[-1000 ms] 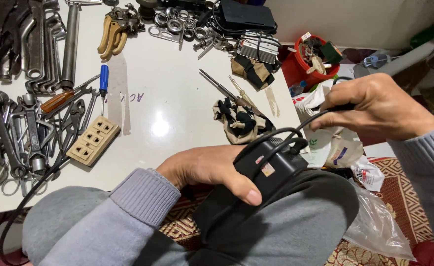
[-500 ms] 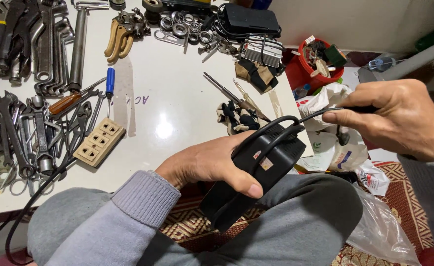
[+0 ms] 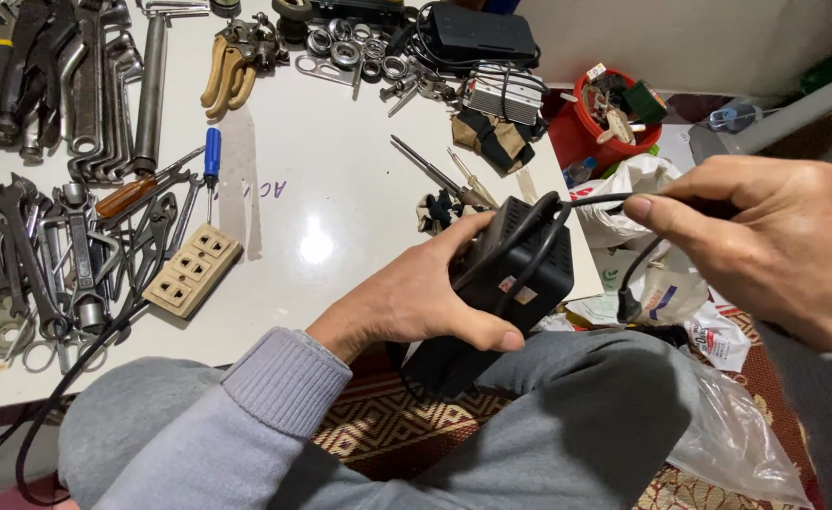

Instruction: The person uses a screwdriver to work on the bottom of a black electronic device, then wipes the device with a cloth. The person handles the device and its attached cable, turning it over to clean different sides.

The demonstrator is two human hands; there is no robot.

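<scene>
Adapter: I see a black boxy power adapter (image 3: pixel 520 269), small label on its side, over my lap beside the white table (image 3: pixel 340 208).
Left hand (image 3: pixel 416 297): wrapped around it.
Right hand (image 3: pixel 765 236): pinching its black cord (image 3: pixel 591 200).

Black power adapter (image 3: pixel 515 274): a matte, box-shaped block with rounded edges and small labels on its side face, tilted, held above the lap at the near right edge of the bench. Black cord (image 3: pixel 539 222): looped in several turns over the block's upper end, then running taut to the right, where it is pinched; a further length hangs down in a curve to a small black plug (image 3: pixel 628 307) just right of the block.
</scene>
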